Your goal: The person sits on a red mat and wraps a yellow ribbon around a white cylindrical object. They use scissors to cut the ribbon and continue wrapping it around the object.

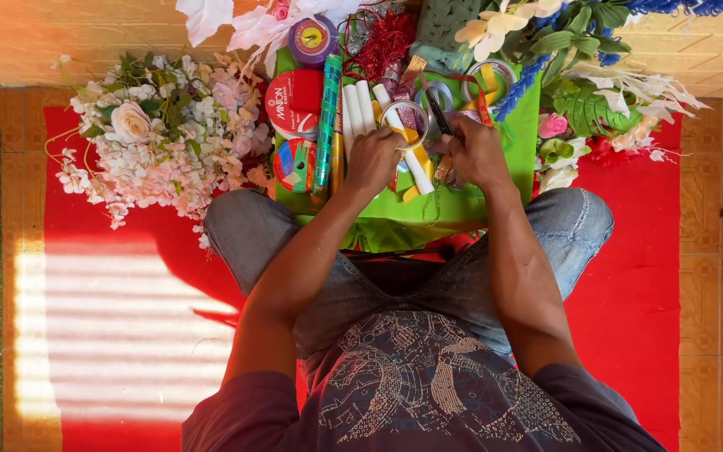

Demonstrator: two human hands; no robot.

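Floor: red mat (646, 293) on brown tiles, with sun stripes on the left.
Work spot: green cloth (428, 209) lies over the person's knees, full of craft things.
Left hand (372, 159): curled, fingers holding a clear tape ring (404, 123) over the white sticks (360, 107).
Right hand (479, 152): closed around dark scissors (438, 113).
Scissors: long side runs away from the person, tips pointing up and a little left, just beside the tape ring.
Left of cloth: big bunch of white and pink fake flowers (161, 134).
Also there: red ribbon spool (293, 102), long green foil roll (326, 117) pointing away from the person.
Right side: green leaves and white flowers (604, 100).
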